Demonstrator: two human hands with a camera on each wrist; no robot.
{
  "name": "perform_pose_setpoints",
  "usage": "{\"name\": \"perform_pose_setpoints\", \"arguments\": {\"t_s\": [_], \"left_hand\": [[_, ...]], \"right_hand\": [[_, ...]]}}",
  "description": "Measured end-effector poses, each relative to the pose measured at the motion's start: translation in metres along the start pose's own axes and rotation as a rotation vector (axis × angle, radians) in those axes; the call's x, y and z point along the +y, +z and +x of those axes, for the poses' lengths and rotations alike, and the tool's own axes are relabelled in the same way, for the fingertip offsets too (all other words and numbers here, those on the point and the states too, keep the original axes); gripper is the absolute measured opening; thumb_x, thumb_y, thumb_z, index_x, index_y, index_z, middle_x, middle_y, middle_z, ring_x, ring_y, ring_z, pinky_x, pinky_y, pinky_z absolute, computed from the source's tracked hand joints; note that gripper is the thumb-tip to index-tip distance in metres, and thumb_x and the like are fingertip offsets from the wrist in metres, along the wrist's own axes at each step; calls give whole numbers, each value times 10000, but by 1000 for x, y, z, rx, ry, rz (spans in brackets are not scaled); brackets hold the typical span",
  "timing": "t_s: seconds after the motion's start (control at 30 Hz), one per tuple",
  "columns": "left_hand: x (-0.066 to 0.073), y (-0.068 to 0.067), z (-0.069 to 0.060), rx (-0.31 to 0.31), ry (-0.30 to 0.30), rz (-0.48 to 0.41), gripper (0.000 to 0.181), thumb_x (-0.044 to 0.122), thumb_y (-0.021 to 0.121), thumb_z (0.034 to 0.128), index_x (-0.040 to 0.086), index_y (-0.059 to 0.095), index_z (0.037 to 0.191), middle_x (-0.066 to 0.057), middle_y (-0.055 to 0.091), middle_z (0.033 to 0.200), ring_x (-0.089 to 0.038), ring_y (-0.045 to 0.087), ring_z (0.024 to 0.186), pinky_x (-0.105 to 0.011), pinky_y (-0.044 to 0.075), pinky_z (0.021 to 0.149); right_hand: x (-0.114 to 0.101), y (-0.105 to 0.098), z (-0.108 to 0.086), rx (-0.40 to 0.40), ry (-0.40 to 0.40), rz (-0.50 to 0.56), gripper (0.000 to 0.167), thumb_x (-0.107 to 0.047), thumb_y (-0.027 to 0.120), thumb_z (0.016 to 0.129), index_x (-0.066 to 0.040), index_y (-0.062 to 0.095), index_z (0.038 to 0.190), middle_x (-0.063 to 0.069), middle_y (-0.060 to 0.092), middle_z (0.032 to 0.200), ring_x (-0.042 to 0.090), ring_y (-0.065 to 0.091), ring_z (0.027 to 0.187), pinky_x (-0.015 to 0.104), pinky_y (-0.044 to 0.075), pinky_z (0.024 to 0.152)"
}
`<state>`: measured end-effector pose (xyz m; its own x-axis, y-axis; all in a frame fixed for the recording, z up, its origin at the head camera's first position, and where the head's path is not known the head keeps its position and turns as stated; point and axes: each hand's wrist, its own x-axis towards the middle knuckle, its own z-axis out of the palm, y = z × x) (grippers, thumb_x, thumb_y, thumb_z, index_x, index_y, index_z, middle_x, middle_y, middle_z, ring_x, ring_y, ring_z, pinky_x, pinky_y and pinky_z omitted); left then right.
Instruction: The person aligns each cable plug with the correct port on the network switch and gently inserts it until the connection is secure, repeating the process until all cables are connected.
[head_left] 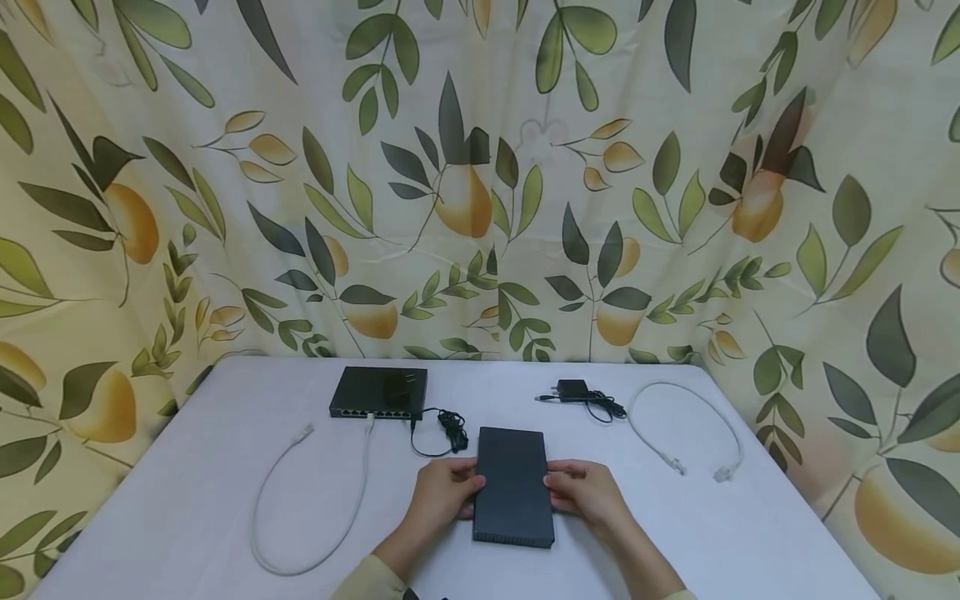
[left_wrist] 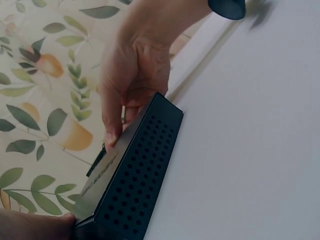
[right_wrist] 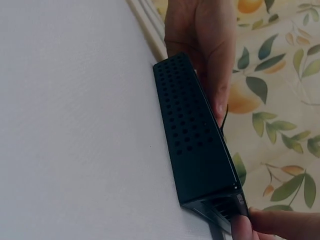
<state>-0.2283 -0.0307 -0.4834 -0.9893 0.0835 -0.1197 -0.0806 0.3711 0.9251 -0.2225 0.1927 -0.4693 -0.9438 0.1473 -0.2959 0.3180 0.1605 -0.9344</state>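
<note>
A black network switch (head_left: 513,487) is held lengthwise between both hands at the table's front middle. My left hand (head_left: 441,492) grips its left long side, thumb at the upper edge. On the opposite long side, my right hand (head_left: 587,493) pinches it the same way. The left wrist view shows the perforated short end (left_wrist: 137,175) of the switch, with my left thumb (left_wrist: 62,220) at the lower corner. In the right wrist view, openings show in the side near my right fingers (right_wrist: 280,222). Whether the switch touches the table cannot be told.
A second black switch (head_left: 375,390) sits at the back left, a white network cable (head_left: 258,517) plugged into it and a black power cord (head_left: 452,427) beside it. Back right lie a black power adapter (head_left: 572,390) and a loose white network cable (head_left: 701,392). A patterned curtain (head_left: 517,275) surrounds the white table (head_left: 187,467).
</note>
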Motion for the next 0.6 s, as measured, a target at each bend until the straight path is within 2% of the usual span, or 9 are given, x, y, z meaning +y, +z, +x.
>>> {"name": "perform_pose_setpoints", "arguments": {"t_s": [0.1,0.37,0.6], "left_hand": [[0,1,4,14,12,9,371,77,747,856,55,692,1222,-17,691,913,-122,655,790,-237,563,521],[1,5,12,44,-4,21,361,94,746,862,62,696,1218,-3,681,897,-103,634,767,-219,554,515],[2,7,15,86,33,31,342,78,746,859,39,703,1196,-15,687,857,-110,626,738,-225,550,513]], "right_hand": [[-1,1,2,15,-2,-18,324,6,697,862,83,663,1174,64,708,830,110,660,637,261,588,603],[-2,3,7,27,-18,-36,324,-10,690,872,88,656,1179,57,697,824,93,646,640,237,579,589],[-5,4,14,34,-44,-52,329,-24,686,882,90,650,1188,44,702,823,79,642,666,219,573,590]]}}
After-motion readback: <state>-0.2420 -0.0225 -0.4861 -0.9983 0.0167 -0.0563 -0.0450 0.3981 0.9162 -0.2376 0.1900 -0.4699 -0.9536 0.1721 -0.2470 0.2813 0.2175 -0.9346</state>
